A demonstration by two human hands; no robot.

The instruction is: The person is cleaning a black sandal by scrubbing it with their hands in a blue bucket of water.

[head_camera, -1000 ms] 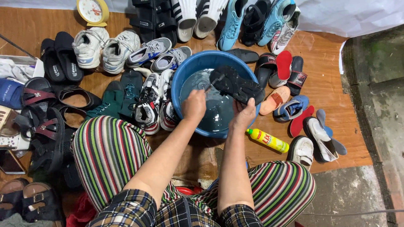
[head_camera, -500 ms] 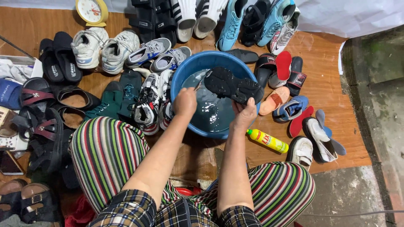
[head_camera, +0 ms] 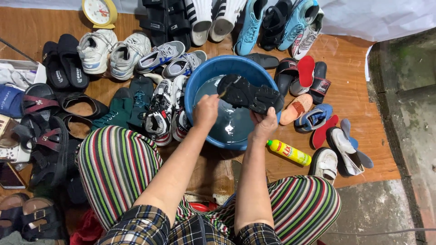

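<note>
Shoes crowd the wooden floor [head_camera: 354,59] around us, and between our knees, in their striped trousers [head_camera: 113,168], sits a blue basin [head_camera: 200,79] part-filled with water. We hold a black shoe [head_camera: 250,94] sole-up over the basin, above the water and toward its right rim. Our right hand [head_camera: 265,124] grips the shoe from below at its near edge, fingers closed on it. Our left hand [head_camera: 205,110] is closed around a small brush [head_camera: 225,90], whose thin handle angles up to the left end of the sole; the bristle end is too small for us to make out clearly. Just right of the basin a yellow bottle [head_camera: 289,153] with a green cap lies on its side on the floor, near our right wrist. Left of the basin, touching its wall, stand patterned sneakers [head_camera: 160,111], with a pair of dark green shoes [head_camera: 129,106] beside them. White sneakers [head_camera: 113,50] and black slides [head_camera: 66,59] lie further toward the far left, and a yellow clock [head_camera: 99,11] rests at the far edge. Light blue sneakers [head_camera: 250,22] stand beyond the basin.
</note>
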